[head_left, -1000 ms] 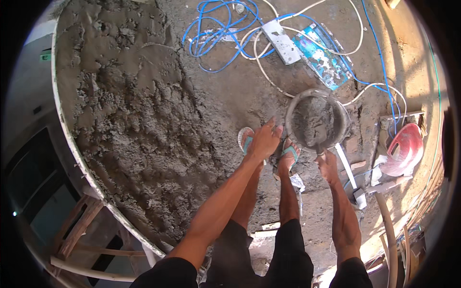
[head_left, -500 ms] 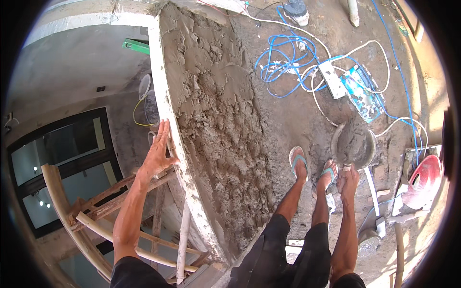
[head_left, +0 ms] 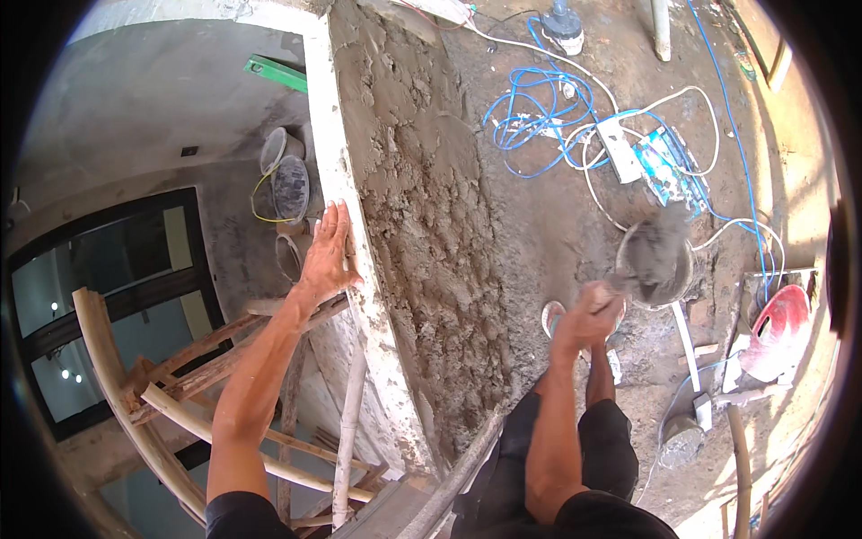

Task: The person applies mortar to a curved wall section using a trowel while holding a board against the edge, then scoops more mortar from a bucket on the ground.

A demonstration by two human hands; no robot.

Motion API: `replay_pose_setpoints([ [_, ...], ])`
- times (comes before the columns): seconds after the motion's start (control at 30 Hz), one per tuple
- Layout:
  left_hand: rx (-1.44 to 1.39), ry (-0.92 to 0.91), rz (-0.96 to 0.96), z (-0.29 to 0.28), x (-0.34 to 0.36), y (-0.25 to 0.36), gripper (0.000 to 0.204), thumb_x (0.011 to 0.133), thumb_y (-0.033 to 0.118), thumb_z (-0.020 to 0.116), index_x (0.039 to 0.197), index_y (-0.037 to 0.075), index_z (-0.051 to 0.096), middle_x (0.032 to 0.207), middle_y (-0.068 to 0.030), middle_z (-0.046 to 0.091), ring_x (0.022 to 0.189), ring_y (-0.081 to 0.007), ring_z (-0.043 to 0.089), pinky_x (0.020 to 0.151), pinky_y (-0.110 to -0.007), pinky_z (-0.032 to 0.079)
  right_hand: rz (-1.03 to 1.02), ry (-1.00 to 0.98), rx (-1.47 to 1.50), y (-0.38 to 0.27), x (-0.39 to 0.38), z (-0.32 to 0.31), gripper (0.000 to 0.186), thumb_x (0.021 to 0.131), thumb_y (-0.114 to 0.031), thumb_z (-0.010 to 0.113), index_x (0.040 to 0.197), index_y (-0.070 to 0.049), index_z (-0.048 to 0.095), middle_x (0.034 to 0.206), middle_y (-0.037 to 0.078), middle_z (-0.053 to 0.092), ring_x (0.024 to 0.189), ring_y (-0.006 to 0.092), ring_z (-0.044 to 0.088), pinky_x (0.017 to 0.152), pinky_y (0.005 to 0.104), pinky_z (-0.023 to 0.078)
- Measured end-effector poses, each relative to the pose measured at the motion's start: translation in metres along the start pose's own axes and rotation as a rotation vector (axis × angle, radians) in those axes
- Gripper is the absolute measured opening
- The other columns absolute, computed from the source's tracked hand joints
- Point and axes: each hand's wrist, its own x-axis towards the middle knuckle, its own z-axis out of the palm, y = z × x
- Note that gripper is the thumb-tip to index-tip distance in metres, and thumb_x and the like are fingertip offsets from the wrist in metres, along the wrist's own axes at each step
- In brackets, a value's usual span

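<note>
blurred right hand [head_left: 588,314], grasp unclear

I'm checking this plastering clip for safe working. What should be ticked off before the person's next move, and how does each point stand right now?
1. Left hand braced on something solid: ok, it lies flat on the corner edge of the wall.
2. Right hand has a firm hold on its tool: cannot tell, the hand is blurred and the tool is unclear.
3. Mortar within reach: ok, the mortar bucket sits just beyond the right hand.
4. Wall face coated: not ok, the rough mortar coat is lumpy and uneven.
5. Floor below free of trip hazards: not ok, blue cable and white cable lie looped there.
</note>
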Motion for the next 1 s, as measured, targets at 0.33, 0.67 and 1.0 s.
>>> replay_pose_setpoints([
  [0.33,-0.030,0.017,0.018,-0.009,0.004,0.000,0.149,0.047,0.018,0.098,0.158,0.003,0.001,0.160,-0.0313,0.015,0.150,-0.0438,0.016,0.123,-0.051,0.020,0.275,-1.210,0.352,-0.052,-0.231,-0.100,0.034,0.092,-0.015,0.064,0.122,-0.002,0.058,0.094,0.011,0.066,0.075,0.0142,0.062,0.058,0.0251,0.051],
  [0.67,-0.021,0.021,0.038,-0.003,0.006,-0.003,0.151,0.045,0.020,0.099,0.157,0.002,-0.001,0.159,-0.0338,0.015,0.148,-0.0463,0.020,0.123,-0.048,0.022,1.161,-1.299,0.557,-0.019,-0.106,0.061,0.055,0.106,-0.055,0.030,0.102,-0.004,0.049,0.069,0.004,0.051,0.050,0.0132,0.049,0.042,0.0293,0.045],
  [1.0,-0.066,0.056,0.034,0.004,0.003,-0.009,0.156,0.040,0.017,0.100,0.157,0.001,-0.001,0.158,-0.0357,0.013,0.147,-0.0487,0.022,0.122,-0.048,0.025,0.394,-1.453,0.005,-0.138,-0.115,0.134,0.064,0.109,-0.040,0.027,0.076,0.006,0.057,0.054,0.015,0.056,0.043,0.0271,0.058,0.049,0.0429,0.051],
])
